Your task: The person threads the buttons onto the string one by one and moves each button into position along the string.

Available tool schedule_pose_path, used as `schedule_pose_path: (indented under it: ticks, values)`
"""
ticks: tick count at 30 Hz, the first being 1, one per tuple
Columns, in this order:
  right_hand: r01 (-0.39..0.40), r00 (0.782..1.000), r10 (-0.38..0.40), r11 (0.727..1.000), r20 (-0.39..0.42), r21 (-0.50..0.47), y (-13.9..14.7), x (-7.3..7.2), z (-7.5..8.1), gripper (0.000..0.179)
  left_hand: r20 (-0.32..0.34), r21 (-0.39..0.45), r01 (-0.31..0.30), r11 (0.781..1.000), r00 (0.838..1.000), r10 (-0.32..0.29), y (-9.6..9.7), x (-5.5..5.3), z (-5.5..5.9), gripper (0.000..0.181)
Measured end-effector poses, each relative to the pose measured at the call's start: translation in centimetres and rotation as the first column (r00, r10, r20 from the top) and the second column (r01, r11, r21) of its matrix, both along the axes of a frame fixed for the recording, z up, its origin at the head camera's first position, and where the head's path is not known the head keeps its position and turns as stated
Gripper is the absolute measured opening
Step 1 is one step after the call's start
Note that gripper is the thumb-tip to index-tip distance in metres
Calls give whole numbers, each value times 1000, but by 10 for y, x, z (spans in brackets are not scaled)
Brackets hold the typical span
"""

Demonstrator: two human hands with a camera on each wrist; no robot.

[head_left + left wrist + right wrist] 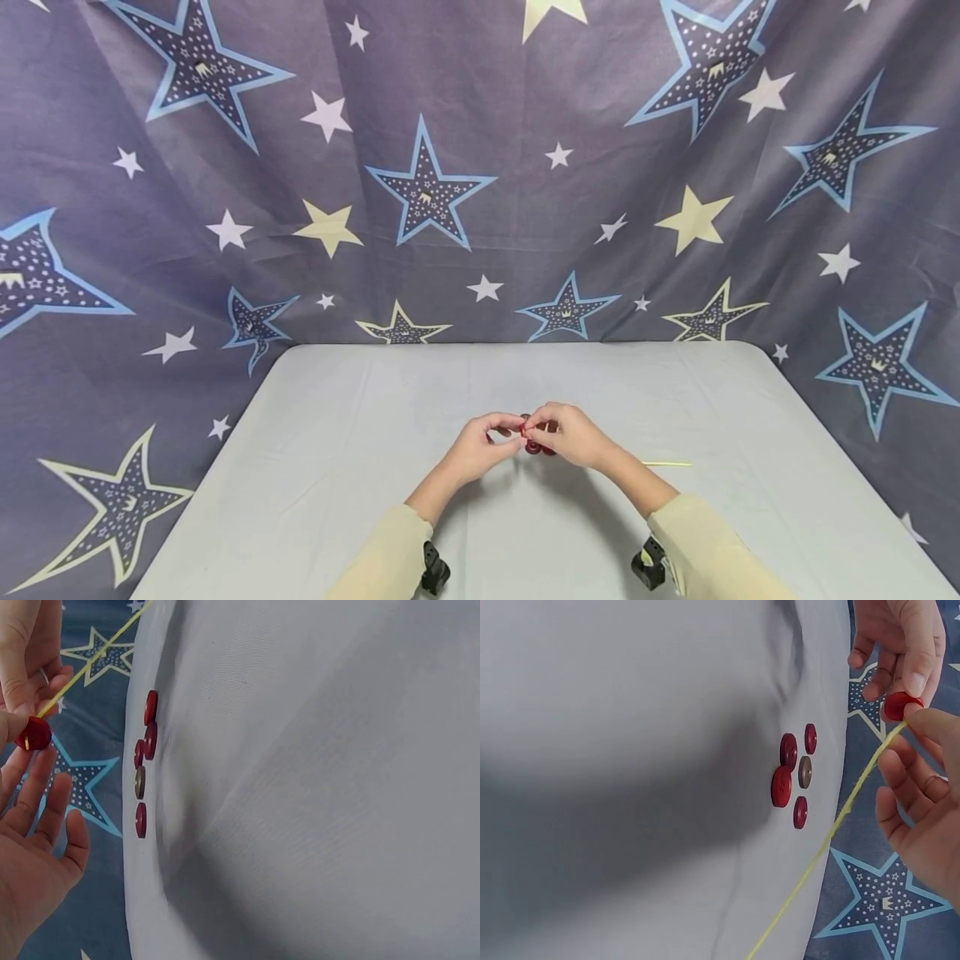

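Note:
Between thumb and fingers, my left hand [480,450] pinches a red button [37,735]. My right hand [572,435] meets it there, thumb and forefinger pinching a yellow string [838,819] close against the button. In the left wrist view a short bit of yellow shows on the button's near face, while the string runs off from its other side. From the right hand the string trails down toward the table. Both hands are held over the middle of the table, their other fingers loosely spread.
Several dark red buttons [781,786] and one brown button [805,772] lie grouped on the pale table cloth [360,400] beneath the hands. Part of the yellow string shows beside the right forearm. A star-patterned curtain [480,167] hangs behind the table.

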State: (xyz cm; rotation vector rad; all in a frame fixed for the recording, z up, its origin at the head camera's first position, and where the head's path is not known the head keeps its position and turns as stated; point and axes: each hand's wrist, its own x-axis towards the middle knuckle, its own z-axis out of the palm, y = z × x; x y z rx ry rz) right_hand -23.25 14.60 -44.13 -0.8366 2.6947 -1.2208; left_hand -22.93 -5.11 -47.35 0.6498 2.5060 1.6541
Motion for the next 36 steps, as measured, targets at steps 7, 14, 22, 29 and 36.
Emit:
schedule_pose_path:
  ticks: [7, 14, 22, 29, 36]
  values:
    - [42, 989, -26, 993, 146, -108, 0, -2, -2, 15, -36, 7, -31, 999, 999, 31, 2, 1, 1, 27]
    - [87, 979, -58, 986, 197, -141, -3, -1, 0, 24, -60, 2, -77, 997, 995, 77, 3, -1, 0, 25]
    - [110, 982, -82, 981, 172, -159, -5, -3, -3, 23, -96, -24, -108, 994, 990, 106, 4, 1, 1, 23]
    - [91, 992, -72, 979, 107, -181, -4, -2, -4, 20, -132, 3, -126, 992, 983, 125, 5, 1, -1, 32]
    - [127, 981, -102, 980, 165, -152, -5, -4, -4, 18, -129, 45, -152, 987, 979, 156, 4, 1, -2, 27]
